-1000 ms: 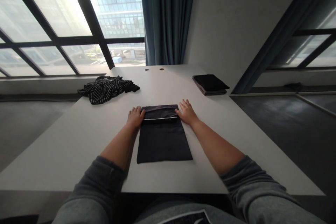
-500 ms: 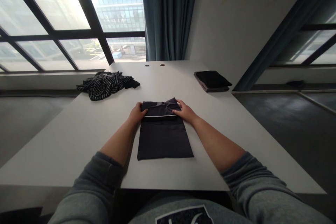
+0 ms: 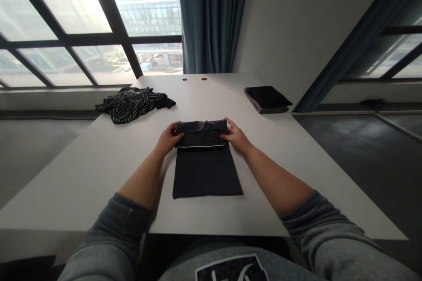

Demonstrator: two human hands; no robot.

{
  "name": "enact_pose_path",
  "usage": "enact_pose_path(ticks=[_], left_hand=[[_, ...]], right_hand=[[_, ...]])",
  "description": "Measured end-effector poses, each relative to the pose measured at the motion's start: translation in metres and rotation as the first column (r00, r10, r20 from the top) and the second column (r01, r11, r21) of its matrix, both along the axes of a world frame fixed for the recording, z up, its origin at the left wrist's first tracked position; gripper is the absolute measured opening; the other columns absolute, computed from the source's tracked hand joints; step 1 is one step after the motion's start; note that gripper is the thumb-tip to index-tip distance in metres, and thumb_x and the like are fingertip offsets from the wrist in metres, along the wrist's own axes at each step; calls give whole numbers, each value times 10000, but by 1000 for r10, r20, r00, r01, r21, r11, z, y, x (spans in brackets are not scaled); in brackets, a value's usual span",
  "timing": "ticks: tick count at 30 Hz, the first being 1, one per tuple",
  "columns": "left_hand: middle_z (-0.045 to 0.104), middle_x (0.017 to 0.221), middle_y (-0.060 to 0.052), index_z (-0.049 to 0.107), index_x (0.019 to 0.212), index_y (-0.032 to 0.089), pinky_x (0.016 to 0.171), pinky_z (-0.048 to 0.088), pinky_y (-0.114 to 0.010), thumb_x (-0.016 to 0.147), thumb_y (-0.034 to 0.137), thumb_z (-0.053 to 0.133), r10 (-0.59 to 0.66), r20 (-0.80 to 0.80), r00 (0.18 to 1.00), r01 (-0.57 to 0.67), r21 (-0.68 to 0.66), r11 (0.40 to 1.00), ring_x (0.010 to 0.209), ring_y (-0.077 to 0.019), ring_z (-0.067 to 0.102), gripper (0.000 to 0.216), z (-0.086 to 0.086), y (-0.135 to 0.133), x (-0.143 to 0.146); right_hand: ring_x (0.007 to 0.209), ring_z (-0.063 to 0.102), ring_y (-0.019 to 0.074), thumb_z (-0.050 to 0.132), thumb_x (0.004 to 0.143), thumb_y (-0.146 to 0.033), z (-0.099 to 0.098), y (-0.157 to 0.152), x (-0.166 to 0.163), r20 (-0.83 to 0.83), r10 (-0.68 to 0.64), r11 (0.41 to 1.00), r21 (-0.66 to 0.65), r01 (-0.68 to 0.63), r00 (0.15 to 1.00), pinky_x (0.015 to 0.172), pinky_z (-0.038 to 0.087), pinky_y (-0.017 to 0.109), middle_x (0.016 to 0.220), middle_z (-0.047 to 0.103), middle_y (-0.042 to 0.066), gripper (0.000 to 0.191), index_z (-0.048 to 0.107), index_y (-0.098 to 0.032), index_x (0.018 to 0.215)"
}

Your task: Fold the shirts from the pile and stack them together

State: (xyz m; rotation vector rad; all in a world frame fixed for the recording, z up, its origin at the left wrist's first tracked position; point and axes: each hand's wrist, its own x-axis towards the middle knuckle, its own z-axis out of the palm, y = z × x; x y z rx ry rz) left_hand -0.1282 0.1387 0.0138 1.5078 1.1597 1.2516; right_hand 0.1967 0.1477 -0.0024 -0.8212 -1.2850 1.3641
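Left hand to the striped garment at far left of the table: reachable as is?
Probably yes. The left hand grips the dark folded cloth, so it must let go first. Only bare table lies between it and the striped garment, farther back and left; a lean may help.

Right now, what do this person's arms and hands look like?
The left hand and right hand are bare: no gloves, rings or watch show. The forearms are bare too. The left sleeve and right sleeve are loose, grey, pushed up near the elbows.
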Motion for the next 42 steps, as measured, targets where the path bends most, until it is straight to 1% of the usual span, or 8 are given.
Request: enact_pose_path(ticks=[4, 9, 15, 20, 27, 36, 39, 42], left_hand=[[751, 1065, -68, 656, 1184, 162, 885, 584, -396, 740, 357, 823, -57, -15, 998, 57, 4, 998, 959, -237, 721, 513, 12, -18, -3], [734, 934, -24, 674, 1148, 179, 756, 576, -344, 770, 357, 801, -100, -170, 980, 109, 43, 993, 823, -205, 701, 436, 23, -43, -11], [737, 992, -35, 683, 999, 197, 817, 550, -309, 843, 241, 718, -117, -403, 908, 223, 228, 948, 901, -184, 694, 165, 37, -83, -16], [748, 1054, -46, 665, 980, 216, 881, 547, -311, 843, 122, 657, -111, -523, 845, 323, 334, 886, 991, -184, 706, 166, 37, -119, -18], [744, 1074, -39, 654, 928, 224, 907, 539, -310, 808, 39, 587, -207, -619, 758, 451, 267, 852, 993, -168, 701, 231, 30, -144, -22], [755, 1174, -39, 734, 922, 281, 1047, 516, -398, 707, 37, 493, -326, -722, 610, 494, 26, 869, 1140, -234, 679, 405, 41, -179, -24], [772, 1093, -38, 739, 969, 282, 1052, 507, -431, 764, 74, 525, -236, -792, 563, 449, 54, 892, 1075, -253, 700, 362, 46, -184, -16], [773, 1039, -57, 739, 1047, 265, 990, 536, -440, 897, 175, 525, -70, -827, 559, 312, 132, 941, 1008, -269, 714, 277, 47, -178, 11]], right_hand=[[1097, 713, 248, 871, 625, -236, 9, -11, 0, 44, 24, 999, 40, -26, 999, 1087, 515, 432, 1169, 779, 43, 599, 732, -192, 1206], [999, 718, 219, 804, 735, -247, 22, -36, 9, 260, -37, 984, 180, -11, 965, 1000, 536, 387, 1060, 789, 29, 355, 769, -183, 1082], [942, 704, 198, 699, 829, -201, 40, -79, 22, 485, -135, 897, 430, -102, 864, 859, 541, 316, 1008, 764, 33, 171, 737, -204, 996], [993, 720, 200, 672, 881, -173, 44, -109, 28, 527, -90, 824, 516, -235, 845, 915, 559, 344, 1059, 761, 49, 132, 725, -227, 989], [996, 717, 195, 677, 898, -161, 36, -129, 38, 622, -9, 760, 513, -399, 783, 931, 584, 343, 1060, 762, 64, 129, 753, -234, 973], [1172, 688, 229, 536, 877, -122, 34, -155, 49, 794, 29, 813, 335, -476, 607, 1100, 522, 415, 1253, 739, 57, 334, 800, -262, 1026], [1154, 696, 229, 519, 824, -89, 38, -160, 42, 805, -35, 825, 358, -438, 592, 1149, 495, 441, 1190, 760, 46, 365, 802, -258, 981], [1197, 669, 235, 464, 818, -61, 41, -161, 17, 777, -242, 833, 473, -287, 581, 1196, 453, 450, 1194, 749, 83, 432, 783, -210, 1069]])
